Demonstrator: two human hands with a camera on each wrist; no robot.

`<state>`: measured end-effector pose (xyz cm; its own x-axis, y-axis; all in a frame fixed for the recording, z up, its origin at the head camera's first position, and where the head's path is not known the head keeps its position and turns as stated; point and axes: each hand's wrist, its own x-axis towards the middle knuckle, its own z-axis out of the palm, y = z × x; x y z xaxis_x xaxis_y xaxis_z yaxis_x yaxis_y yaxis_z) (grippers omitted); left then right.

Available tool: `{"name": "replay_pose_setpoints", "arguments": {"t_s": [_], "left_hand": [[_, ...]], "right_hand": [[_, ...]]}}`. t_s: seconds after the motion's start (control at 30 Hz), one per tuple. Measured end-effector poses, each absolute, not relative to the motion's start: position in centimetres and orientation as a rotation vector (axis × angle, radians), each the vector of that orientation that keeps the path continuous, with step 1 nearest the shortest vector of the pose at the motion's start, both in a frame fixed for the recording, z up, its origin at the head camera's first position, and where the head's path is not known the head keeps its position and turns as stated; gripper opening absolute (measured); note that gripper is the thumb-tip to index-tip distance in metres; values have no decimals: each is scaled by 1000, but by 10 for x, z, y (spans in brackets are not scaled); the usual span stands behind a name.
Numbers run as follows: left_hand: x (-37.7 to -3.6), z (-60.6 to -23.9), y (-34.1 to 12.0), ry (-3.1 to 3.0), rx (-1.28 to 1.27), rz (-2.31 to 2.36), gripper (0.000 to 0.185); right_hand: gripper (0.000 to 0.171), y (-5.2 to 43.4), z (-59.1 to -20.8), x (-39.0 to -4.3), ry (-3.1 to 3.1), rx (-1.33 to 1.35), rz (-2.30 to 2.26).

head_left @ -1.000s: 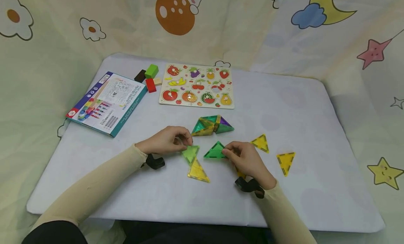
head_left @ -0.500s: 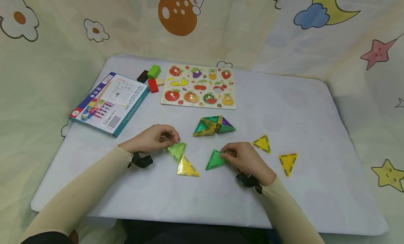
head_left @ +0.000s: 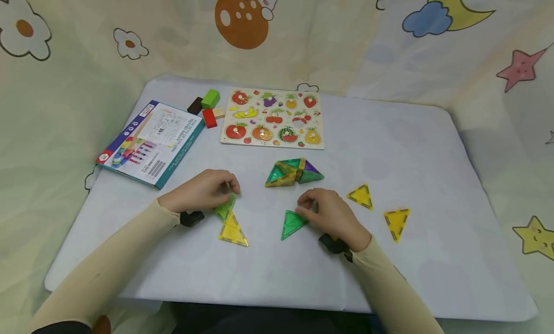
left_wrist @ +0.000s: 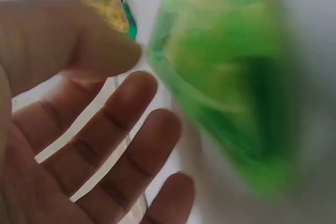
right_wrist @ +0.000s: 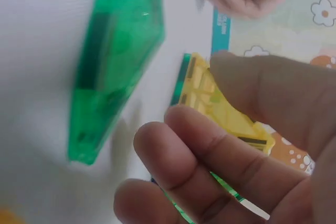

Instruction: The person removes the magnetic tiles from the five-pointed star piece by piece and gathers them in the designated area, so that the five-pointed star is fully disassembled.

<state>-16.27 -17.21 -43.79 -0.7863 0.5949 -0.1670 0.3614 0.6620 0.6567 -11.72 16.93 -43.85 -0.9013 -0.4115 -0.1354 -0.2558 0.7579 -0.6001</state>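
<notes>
In the head view my left hand [head_left: 207,187] hovers over a light green triangular magnetic tile [head_left: 225,209], which touches a yellow triangular tile [head_left: 233,231] at its corner. The left wrist view shows the fingers loosely bent, with the light green tile blurred and apart from them. My right hand [head_left: 331,214] is above a darker green triangular tile [head_left: 293,223]. From the right wrist, a gap shows between the fingertips and that green tile [right_wrist: 118,61]. Beyond both hands stands a joined cluster of green, yellow and purple tiles [head_left: 294,171].
Two yellow triangular tiles [head_left: 361,196] lie right of the right hand; a bit of yellow peeks out under that wrist. Farther back are a wooden fruit puzzle board [head_left: 272,117], several small blocks [head_left: 210,99] and a flat box [head_left: 151,144]. A patterned cloth wall [head_left: 324,41] surrounds the white table.
My left hand has moved left, and the light green and yellow tiles shifted left with it. The darker green tile has turned and slid slightly nearer; the right hand's fingers have come off it.
</notes>
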Motion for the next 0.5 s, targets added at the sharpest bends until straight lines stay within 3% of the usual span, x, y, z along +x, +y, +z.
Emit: {"name": "replay_pose_setpoints", "arguments": {"t_s": [0.1, 0.3, 0.5], "left_hand": [[-180, -433, -148, 2546, 794, 843, 21], [-218, -429, -96, 2658, 955, 663, 40], [-235, -431, -71, 2614, 1076, 623, 30]], "right_hand": [[17, 167, -435, -118, 2696, -507, -904], [21, 157, -433, -121, 2693, -461, -928], [25, 153, -432, -121, 2692, -396, -926]]}}
